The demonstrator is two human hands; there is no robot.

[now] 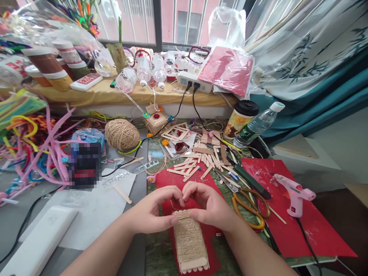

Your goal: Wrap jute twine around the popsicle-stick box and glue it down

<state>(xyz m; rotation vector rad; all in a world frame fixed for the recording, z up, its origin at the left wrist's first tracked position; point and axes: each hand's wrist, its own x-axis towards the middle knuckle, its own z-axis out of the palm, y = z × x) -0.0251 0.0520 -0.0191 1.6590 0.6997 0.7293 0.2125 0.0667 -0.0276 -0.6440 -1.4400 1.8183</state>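
Closely, your hands bent over the twine-wrapped panel (191, 236) at the lower centre of the frame, its scalloped stick ends pointing to the bottom edge and red paper (165, 178) showing around it. Your left hand (158, 207) had its fingers curled and its thumb at the panel's upper left corner; your right hand (209, 205) arched likewise, thumb at the upper right. The fingertips came together just above the panel, but whether either hand gripped it or pinched a strand, I could not tell. Scissors (239, 190) lay right of centre, a pink glue gun (294, 195) farther right, a twine ball (122, 134) upper left of centre.
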